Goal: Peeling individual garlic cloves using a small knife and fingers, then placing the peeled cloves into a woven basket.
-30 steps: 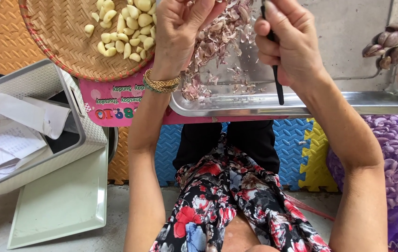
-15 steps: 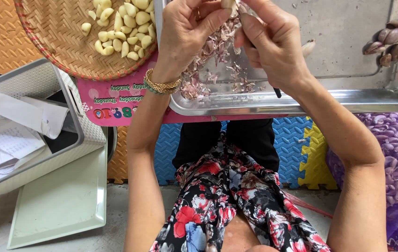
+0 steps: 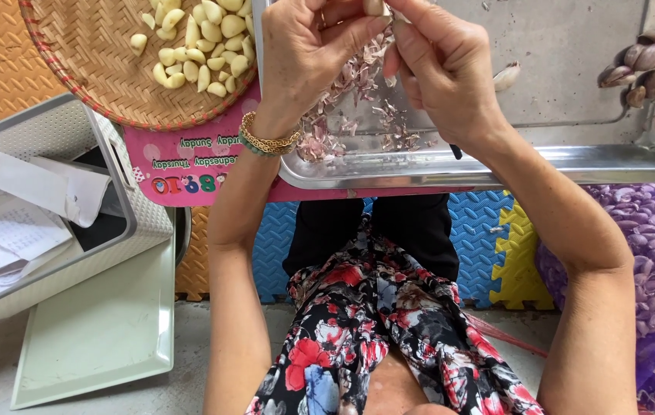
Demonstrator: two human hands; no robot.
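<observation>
GRIP: your left hand (image 3: 308, 54) and right hand (image 3: 439, 65) pinch one garlic clove (image 3: 377, 8) between fingertips, far over the steel tray (image 3: 496, 165) | DONE: peeled cloves (image 3: 197, 46) heaped in the woven basket (image 3: 81, 69) far left, skins (image 3: 350, 107) piled below | LEFT: few unpeeled cloves (image 3: 642, 65) far right, purple mesh sack (image 3: 650, 246) looks full.

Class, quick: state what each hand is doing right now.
Left hand: closed, pinching a garlic clove over the metal tray.
Right hand: closed, fingertips on the same clove.
</observation>
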